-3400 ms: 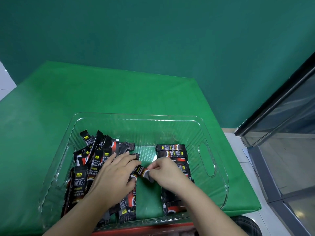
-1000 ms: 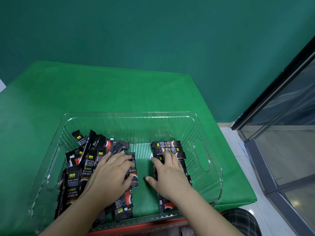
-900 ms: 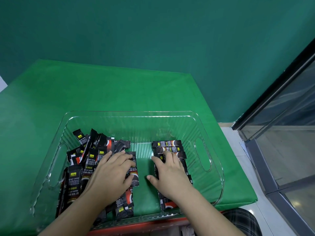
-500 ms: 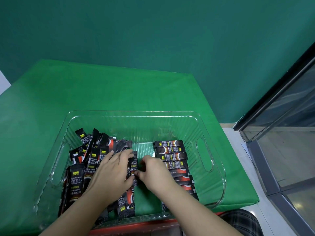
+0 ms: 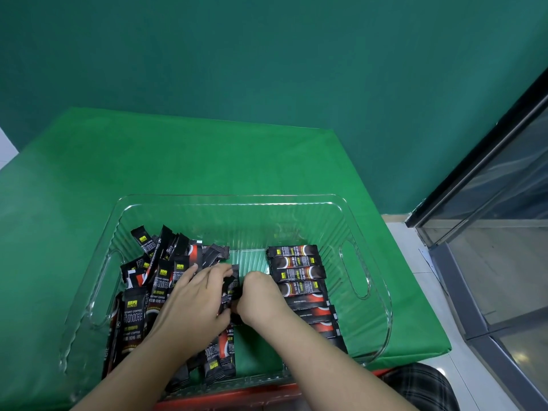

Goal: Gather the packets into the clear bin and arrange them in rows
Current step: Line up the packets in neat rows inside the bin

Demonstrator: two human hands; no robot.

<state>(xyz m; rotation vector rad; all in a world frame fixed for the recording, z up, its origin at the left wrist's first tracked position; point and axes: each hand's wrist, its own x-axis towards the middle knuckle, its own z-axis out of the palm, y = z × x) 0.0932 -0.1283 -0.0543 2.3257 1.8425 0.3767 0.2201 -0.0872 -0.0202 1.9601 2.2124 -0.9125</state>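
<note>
A clear plastic bin [image 5: 367, 238] sits on the green table. Its left half holds a loose heap of black and red coffee packets [image 5: 154, 280]. Down its right side runs a tidy row of packets [image 5: 296, 274] lying crosswise. My left hand [image 5: 192, 304] rests on the heap with fingers spread, its fingertips touching a packet [image 5: 232, 284] in the middle. My right hand [image 5: 261, 298] is curled and grips that same packet from the right. The packet's lower part is hidden between the hands.
The green cloth-covered table [image 5: 178, 161] stretches behind and left of the bin. A dark green wall stands behind. A glass door with a black frame [image 5: 486, 179] is at the right, over a tiled floor. A red edge [image 5: 225, 397] shows under the bin's near rim.
My right hand left the tidy row, where it lay flat, and moved left to the middle. It now grips a packet beside my left hand. The left hand stayed on the heap.
</note>
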